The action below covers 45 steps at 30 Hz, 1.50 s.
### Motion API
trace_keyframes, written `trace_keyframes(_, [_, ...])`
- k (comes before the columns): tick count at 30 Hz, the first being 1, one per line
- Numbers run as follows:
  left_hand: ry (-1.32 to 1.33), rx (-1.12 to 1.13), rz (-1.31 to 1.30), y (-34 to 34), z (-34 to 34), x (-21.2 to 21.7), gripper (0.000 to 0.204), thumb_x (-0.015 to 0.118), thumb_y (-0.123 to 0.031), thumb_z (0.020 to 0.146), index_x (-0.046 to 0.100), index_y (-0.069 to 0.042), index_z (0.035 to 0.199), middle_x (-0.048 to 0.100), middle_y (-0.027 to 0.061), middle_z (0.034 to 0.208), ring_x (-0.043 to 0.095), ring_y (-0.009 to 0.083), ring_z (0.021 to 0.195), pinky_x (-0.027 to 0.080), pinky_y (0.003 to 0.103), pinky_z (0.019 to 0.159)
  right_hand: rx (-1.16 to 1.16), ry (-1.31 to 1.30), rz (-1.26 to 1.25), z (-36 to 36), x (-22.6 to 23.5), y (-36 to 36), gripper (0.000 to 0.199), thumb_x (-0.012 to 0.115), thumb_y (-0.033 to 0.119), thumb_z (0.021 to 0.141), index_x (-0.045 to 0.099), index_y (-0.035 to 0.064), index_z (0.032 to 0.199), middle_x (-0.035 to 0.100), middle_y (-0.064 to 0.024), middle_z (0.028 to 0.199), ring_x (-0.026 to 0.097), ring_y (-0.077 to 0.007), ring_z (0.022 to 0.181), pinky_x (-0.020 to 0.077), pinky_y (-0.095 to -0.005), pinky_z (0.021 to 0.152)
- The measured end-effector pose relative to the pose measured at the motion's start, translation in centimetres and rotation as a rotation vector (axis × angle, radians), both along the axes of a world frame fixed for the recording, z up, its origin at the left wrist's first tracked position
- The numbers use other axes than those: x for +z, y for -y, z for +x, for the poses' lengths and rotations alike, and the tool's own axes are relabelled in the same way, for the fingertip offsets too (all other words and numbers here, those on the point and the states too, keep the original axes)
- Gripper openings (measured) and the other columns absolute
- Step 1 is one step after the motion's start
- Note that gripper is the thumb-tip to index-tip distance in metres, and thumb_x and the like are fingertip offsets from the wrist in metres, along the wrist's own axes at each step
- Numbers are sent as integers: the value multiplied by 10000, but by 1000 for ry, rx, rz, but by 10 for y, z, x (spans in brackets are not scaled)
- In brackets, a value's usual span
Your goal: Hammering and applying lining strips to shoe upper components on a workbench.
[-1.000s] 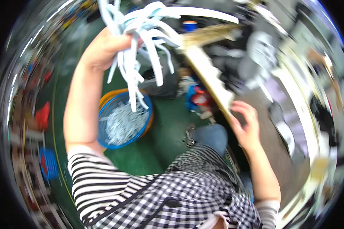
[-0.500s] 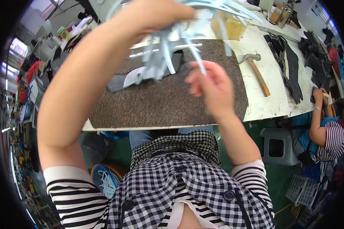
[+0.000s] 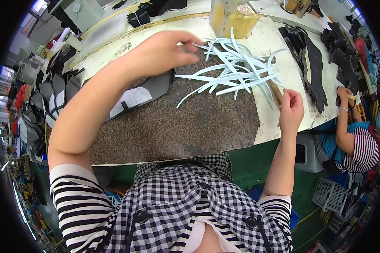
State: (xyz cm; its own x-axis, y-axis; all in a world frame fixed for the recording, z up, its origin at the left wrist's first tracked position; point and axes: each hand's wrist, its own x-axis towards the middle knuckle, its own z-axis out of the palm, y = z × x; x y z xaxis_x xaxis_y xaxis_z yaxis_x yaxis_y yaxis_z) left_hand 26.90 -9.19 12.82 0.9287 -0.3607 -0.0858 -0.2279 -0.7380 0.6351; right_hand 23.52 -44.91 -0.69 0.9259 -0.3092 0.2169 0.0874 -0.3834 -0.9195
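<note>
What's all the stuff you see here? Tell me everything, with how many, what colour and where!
Strips: too tangled to count, pale blue, heaped on mat and hammer
Mat: one, brown, on the table
Table: one, white, in front
Hammer: one, brown handle, partly under the strips
Block: one, yellowish, far side
Grey piece: one, white patch, mat's left
Grey pile: several, grey and white, far left
Black pieces: several, black, table's right
Stool: one, grey, right
Crate: one, grey, floor, right
Co-worker: one, striped sleeve, right
Left hand: one, bare, left of strips
Right hand: one, bare, by the handle
</note>
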Motion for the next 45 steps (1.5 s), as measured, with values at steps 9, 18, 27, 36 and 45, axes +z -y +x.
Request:
trace_keyframes(9, [325,79,505,-114,-111,-82,761,799,-220,731,458,-84,1397,488,190,1311,533,352,1111,454,396,960,230,244,-912,123,36,-102,198,661,251,874,724,71,927,675,-111,979,612,-305,968,519,-432,796])
trace_keyframes(18, [28,-21,49,-73,-229,-68,842,850,-214,629,498,-113,1387,519,151,1150,544,337,1064,466,407,947,255,-238,-822,170,31,-111,275,686,334,825,712,92,954,717,-137,912,684,-306,894,528,-416,789])
trace_keyframes(27, [495,89,109,-32,-218,-135,743,746,-379,742,488,-113,1386,453,111,1385,403,281,1306,289,465,1049,682,95,-428,12,183,-151,219,638,216,945,641,24,1050,652,-15,819,558,-56,610,425,-197,542])
trace_keyframes(36, [749,256,298,-108,-308,-156,382,644,-199,828,654,-147,1206,603,-1,1254,541,176,1145,400,321,896,991,-459,-158,-112,53,-248,107,653,93,930,609,0,900,607,0,675,546,-47,588,414,-210,509])
trace_keyframes(45, [504,416,127,-108,-294,-165,491,634,-113,800,580,-8,1277,556,133,1311,526,310,1250,425,441,1054,1152,-564,-380,-107,26,-304,170,672,163,908,633,2,872,640,-90,674,613,-169,590,474,-306,556])
